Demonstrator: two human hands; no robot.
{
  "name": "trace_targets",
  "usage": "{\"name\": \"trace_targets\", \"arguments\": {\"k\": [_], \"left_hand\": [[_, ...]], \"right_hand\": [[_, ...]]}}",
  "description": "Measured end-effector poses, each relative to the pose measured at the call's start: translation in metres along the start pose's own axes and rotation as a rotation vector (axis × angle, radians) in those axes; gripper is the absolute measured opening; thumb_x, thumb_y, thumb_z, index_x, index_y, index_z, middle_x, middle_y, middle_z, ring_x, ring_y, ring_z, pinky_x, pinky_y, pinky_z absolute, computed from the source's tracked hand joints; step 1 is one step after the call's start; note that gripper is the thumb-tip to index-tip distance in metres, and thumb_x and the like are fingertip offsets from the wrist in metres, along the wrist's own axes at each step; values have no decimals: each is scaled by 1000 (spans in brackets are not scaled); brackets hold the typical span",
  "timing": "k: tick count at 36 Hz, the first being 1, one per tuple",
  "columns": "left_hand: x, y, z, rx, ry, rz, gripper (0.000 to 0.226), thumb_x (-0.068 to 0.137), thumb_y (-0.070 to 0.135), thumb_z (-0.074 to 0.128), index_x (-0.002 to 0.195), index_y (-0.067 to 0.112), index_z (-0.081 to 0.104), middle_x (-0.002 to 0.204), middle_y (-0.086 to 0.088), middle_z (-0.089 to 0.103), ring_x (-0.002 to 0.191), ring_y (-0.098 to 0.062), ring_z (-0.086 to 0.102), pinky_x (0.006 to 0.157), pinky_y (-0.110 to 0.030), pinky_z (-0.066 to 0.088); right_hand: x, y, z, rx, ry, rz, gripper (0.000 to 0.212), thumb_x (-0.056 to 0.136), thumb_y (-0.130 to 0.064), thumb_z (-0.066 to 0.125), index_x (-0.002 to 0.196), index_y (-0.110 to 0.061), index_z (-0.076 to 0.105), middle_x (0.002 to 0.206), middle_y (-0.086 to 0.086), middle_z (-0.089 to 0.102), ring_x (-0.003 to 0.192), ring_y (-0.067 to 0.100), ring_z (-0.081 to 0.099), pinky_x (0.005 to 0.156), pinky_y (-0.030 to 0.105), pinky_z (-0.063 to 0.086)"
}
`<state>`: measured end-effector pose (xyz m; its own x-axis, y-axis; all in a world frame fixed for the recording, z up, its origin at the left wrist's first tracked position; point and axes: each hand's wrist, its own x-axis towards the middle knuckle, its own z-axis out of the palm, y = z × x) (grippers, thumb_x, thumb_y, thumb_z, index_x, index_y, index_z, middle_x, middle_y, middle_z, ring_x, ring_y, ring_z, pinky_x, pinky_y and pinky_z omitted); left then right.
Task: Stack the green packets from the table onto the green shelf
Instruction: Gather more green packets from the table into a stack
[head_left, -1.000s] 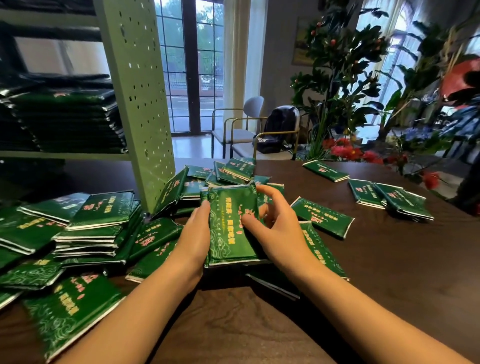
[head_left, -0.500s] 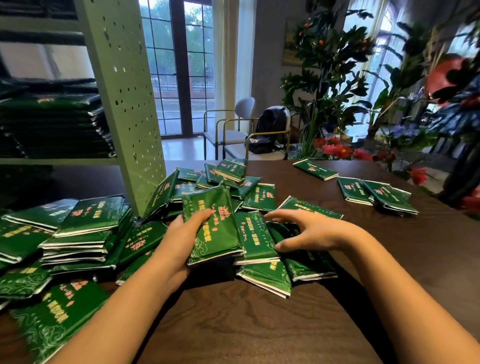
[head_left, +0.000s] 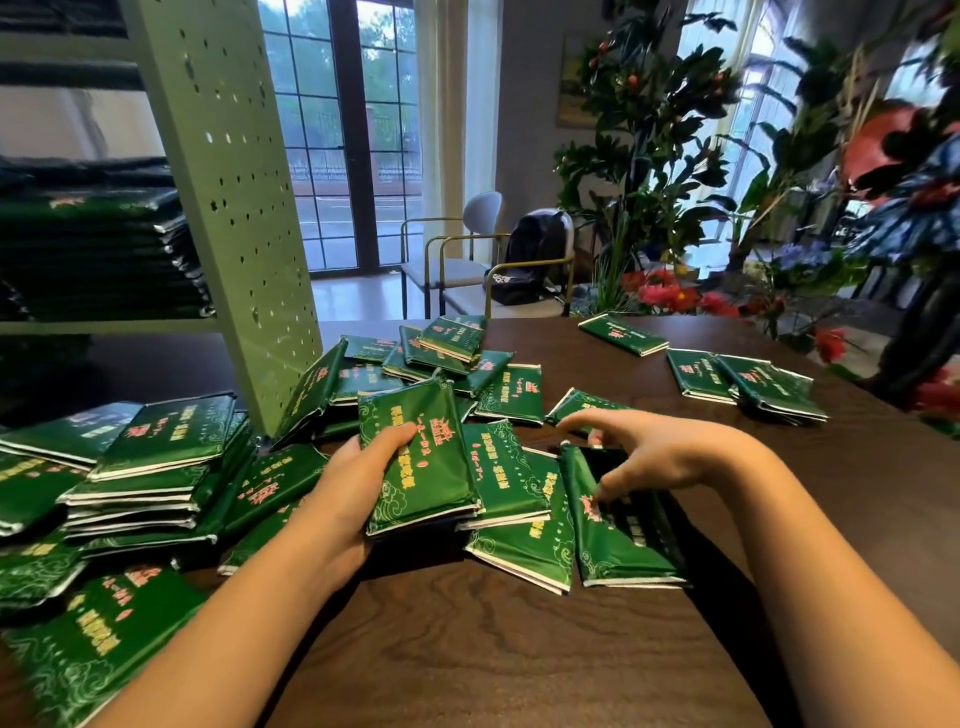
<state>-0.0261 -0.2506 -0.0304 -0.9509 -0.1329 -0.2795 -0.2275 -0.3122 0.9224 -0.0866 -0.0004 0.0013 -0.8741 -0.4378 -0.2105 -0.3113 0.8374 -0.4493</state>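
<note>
Many green packets lie scattered on the dark wooden table (head_left: 519, 654). My left hand (head_left: 353, 483) grips a small stack of green packets (head_left: 421, 462) by its left edge, thumb on top. Just right of it, my right hand (head_left: 644, 452) curls its fingers over the far end of another green packet (head_left: 623, 545), which tilts up off the pile. The green shelf stands at the left, with a perforated side panel (head_left: 234, 208) and a shelf board (head_left: 104, 326) carrying a tall stack of packets (head_left: 93, 249).
Piles of packets (head_left: 150, 452) crowd the table's left side, and a few more packets (head_left: 748, 379) lie at the far right. Behind the table stand chairs (head_left: 467, 260) with a backpack (head_left: 535, 249). Plants and red flowers (head_left: 670, 296) line the right.
My left hand kept the stack and shifted it slightly left. My right hand left the stack, moved right and took hold of another packet, tilting it up.
</note>
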Motion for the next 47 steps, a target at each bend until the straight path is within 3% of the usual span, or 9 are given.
{"name": "trace_targets", "arguments": {"k": [3, 10, 19, 24, 27, 33, 37, 41, 47], "left_hand": [[-1, 1, 0, 9, 9, -1, 33, 93, 25, 59, 119, 5, 63, 73, -5, 73, 55, -16, 69, 46, -23, 54], [0, 2, -3, 30, 3, 2, 33, 93, 28, 59, 117, 6, 65, 74, -5, 73, 59, -17, 68, 60, -30, 53], [4, -2, -4, 44, 7, 4, 33, 94, 27, 58, 118, 6, 65, 79, -6, 73, 55, -15, 69, 43, -21, 51], [6, -5, -4, 71, 50, 35, 33, 93, 26, 57, 119, 6, 63, 83, -8, 71, 67, -22, 65, 61, -31, 50], [8, -9, -3, 87, 66, 86, 32, 93, 28, 55, 118, 9, 61, 101, -8, 69, 82, -21, 63, 66, -32, 46], [13, -10, -7, 70, 126, 206, 109, 47, 58, 62, 144, 15, 40, 148, -11, 45, 134, -31, 45, 111, -55, 34], [5, -6, 3, 63, 161, 258, 107, 56, 59, 58, 149, 13, 33, 154, -9, 37, 140, -29, 36, 114, -53, 30], [11, -11, 3, 61, 159, 302, 57, 100, 34, 39, 151, 10, 30, 157, -5, 29, 144, -23, 29, 118, -45, 24], [23, -15, -5, -6, 168, 229, 85, 80, 58, 53, 151, 16, 32, 156, -6, 33, 141, -26, 36, 115, -50, 30]], "right_hand": [[-1, 1, -6, 143, 136, -62, 52, 80, -3, 66, 127, -25, 55, 97, 0, 52, 77, 11, 51, 66, 15, 45], [-9, 7, -17, 483, 354, -207, 15, 83, 5, 62, 83, -10, 65, 81, 5, 65, 74, 15, 61, 69, 25, 47], [-8, -4, -12, 996, 423, -248, 22, 87, 1, 57, 108, 7, 52, 92, 12, 64, 81, 21, 65, 68, 31, 57], [-5, -21, -6, 1194, 408, -262, 22, 89, 11, 46, 100, -8, 46, 69, 4, 53, 50, 5, 58, 45, 17, 46], [1, -29, 2, 1265, 380, -282, 40, 87, 15, 46, 117, -12, 47, 78, 8, 52, 64, 12, 61, 55, 25, 49], [19, -58, 35, 1269, 491, -218, 20, 80, 7, 63, 84, -13, 62, 82, 10, 56, 62, 14, 58, 57, 26, 47], [27, -70, 58, 1233, 591, -186, 27, 77, 1, 70, 71, -15, 49, 71, 12, 43, 65, 18, 45, 51, 20, 39], [25, -77, 73, 987, 626, -255, 35, 72, -10, 77, 63, -15, 43, 61, 6, 39, 58, 10, 38, 53, 20, 31], [21, -82, 76, 797, 521, -309, 25, 79, -11, 75, 72, -10, 50, 56, -2, 41, 54, 10, 38, 55, 26, 31]]}}
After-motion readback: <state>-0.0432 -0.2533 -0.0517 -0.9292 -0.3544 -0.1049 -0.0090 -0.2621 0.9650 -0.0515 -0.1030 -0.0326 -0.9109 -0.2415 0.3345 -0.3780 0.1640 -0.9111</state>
